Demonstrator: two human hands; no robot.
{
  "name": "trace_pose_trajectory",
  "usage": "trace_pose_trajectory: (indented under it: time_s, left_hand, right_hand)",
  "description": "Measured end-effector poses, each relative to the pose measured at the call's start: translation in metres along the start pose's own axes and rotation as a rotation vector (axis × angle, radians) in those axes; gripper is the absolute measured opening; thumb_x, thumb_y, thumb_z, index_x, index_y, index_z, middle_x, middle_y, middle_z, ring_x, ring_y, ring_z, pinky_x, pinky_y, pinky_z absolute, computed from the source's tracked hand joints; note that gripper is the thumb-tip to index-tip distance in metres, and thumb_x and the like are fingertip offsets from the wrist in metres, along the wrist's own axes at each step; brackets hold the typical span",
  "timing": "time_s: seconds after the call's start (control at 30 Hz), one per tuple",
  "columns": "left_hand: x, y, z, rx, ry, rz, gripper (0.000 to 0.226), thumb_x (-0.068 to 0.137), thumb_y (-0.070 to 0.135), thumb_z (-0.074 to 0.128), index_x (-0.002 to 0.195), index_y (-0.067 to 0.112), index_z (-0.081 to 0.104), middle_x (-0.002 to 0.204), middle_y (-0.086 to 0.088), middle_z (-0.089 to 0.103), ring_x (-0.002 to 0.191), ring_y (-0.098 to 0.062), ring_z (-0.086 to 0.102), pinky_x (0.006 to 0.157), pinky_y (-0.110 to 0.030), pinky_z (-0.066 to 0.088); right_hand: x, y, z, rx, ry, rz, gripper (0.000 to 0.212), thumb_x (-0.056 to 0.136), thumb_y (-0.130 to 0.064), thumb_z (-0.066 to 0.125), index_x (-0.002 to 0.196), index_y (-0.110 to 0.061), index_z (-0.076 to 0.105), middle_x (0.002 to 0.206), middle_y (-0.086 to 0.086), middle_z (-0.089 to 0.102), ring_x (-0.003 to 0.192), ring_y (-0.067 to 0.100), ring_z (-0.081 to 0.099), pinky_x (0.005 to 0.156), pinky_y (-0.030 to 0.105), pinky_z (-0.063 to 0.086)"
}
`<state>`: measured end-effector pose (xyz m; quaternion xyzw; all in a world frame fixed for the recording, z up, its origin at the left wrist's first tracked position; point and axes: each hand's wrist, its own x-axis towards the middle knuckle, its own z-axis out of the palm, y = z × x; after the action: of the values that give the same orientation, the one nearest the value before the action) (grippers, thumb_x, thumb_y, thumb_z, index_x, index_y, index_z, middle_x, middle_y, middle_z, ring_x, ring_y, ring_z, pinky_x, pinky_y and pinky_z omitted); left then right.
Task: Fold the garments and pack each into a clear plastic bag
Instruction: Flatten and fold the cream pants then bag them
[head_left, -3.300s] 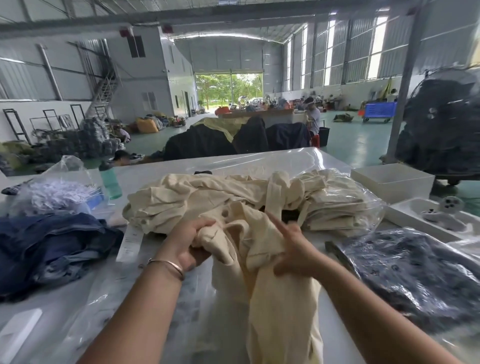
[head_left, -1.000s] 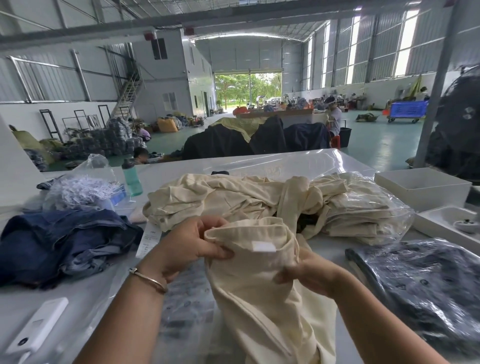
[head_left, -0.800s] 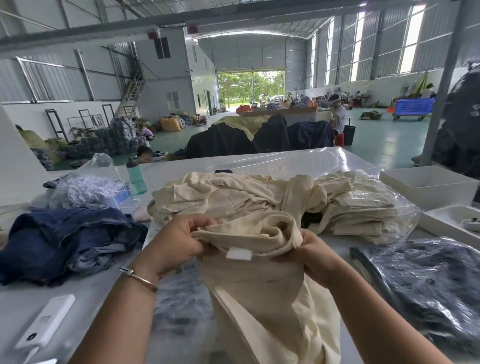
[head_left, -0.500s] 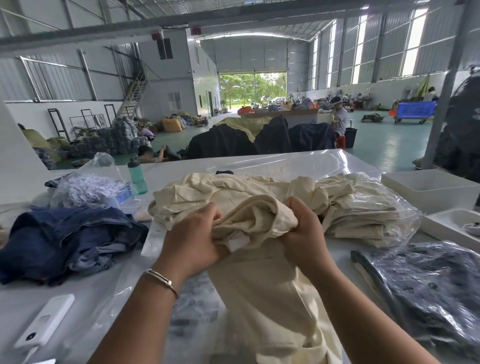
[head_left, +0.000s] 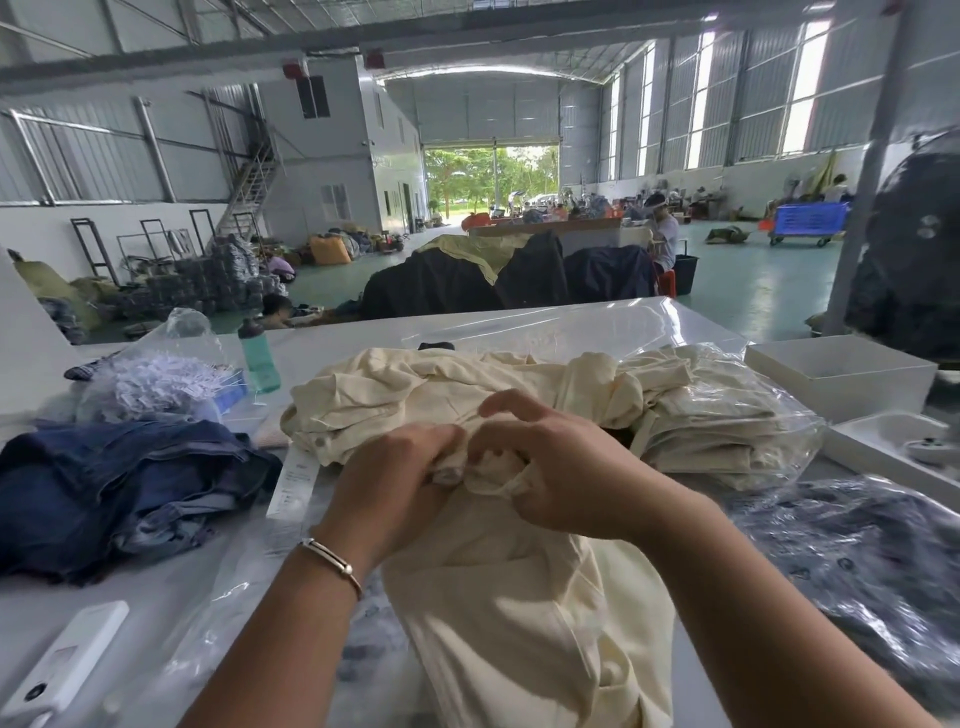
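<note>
Hands meet at the middle of the view, both bunching the top edge of a cream garment (head_left: 524, 613) that hangs from them down toward 6 o'clock. The left hand (head_left: 395, 478) has its grip closed on a fold of the cloth, fingers curled under; a thin bangle (head_left: 332, 558) sits on that wrist. The right hand (head_left: 561, 467) also grips the gathered fabric, thumb and fingers curled round it, the index finger arched above the bundle.

Just beyond the hands, toward 12 o'clock, lies a loose pile of cream garments (head_left: 415, 395) on the white counter (head_left: 130, 587). At 2 o'clock from the hands, touching that pile, is a stack of cream garments in a clear plastic bag (head_left: 727, 431). At 4 o'clock lies a dark patterned garment in plastic (head_left: 857, 561). Clear plastic sheeting (head_left: 228, 613) lies flat on the counter under the left forearm.

At 9 o'clock sits a heap of blue denim (head_left: 114, 483); behind it, at 10 o'clock, a bag of white tags (head_left: 156, 374) and a teal bottle (head_left: 258, 358) standing upright. A white handheld device (head_left: 67, 654) rests at 8 o'clock. White trays (head_left: 841, 374) stand at 3 o'clock.
</note>
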<state>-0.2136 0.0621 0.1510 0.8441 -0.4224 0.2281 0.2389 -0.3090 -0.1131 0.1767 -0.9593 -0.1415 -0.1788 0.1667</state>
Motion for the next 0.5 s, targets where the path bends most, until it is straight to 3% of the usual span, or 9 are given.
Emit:
trace_pose_trajectory:
  time_s: [0.07, 0.17, 0.3, 0.4, 0.5]
  left_hand:
    - [-0.001, -0.003, -0.001, -0.019, 0.005, -0.01, 0.018, 0.084, 0.026, 0.065, 0.101, 0.028, 0.067, 0.099, 0.002, 0.07, 0.092, -0.024, 0.064, 0.071, -0.033, 0.049]
    - [-0.002, -0.005, 0.002, 0.004, -0.029, -0.003, 0.026, 0.087, 0.024, 0.062, 0.111, 0.031, 0.067, 0.1, 0.003, 0.07, 0.093, -0.022, 0.064, 0.071, -0.032, 0.048]
    - [-0.002, -0.008, 0.007, 0.012, -0.074, -0.044, 0.023, 0.092, 0.033, 0.057, 0.115, 0.033, 0.062, 0.103, 0.004, 0.068, 0.097, -0.02, 0.062, 0.07, -0.03, 0.045]
    - [0.002, -0.007, 0.005, -0.021, -0.13, -0.061, 0.024, 0.093, 0.045, 0.053, 0.112, 0.033, 0.059, 0.098, 0.002, 0.068, 0.093, -0.023, 0.063, 0.068, -0.033, 0.048]
    - [0.008, -0.004, 0.001, -0.051, -0.156, -0.077, 0.027, 0.089, 0.052, 0.055, 0.104, 0.031, 0.057, 0.091, 0.001, 0.068, 0.087, -0.024, 0.063, 0.066, -0.035, 0.05]
  right_hand:
    - [0.001, 0.005, 0.0, 0.072, 0.014, -0.001, 0.041, 0.073, -0.011, 0.065, 0.102, -0.036, 0.053, 0.122, -0.012, 0.046, 0.094, 0.017, 0.059, 0.078, 0.04, 0.053]
    - [0.002, 0.012, -0.001, 0.04, -0.083, 0.035, 0.04, 0.072, -0.012, 0.066, 0.105, -0.034, 0.059, 0.108, -0.011, 0.051, 0.091, 0.013, 0.055, 0.078, 0.034, 0.051]
    - [0.001, 0.021, -0.01, -0.03, -0.138, 0.149, 0.05, 0.071, -0.015, 0.073, 0.115, -0.031, 0.059, 0.106, -0.008, 0.054, 0.091, 0.014, 0.057, 0.077, 0.032, 0.053]
    - [0.0, 0.024, -0.017, -0.095, -0.072, 0.129, 0.03, 0.071, -0.016, 0.072, 0.095, -0.023, 0.056, 0.094, -0.01, 0.052, 0.08, 0.014, 0.055, 0.068, 0.03, 0.051]
    - [0.0, 0.024, -0.02, -0.081, -0.041, 0.121, 0.025, 0.066, -0.018, 0.073, 0.081, -0.02, 0.053, 0.079, -0.011, 0.053, 0.07, 0.008, 0.05, 0.061, 0.025, 0.044]
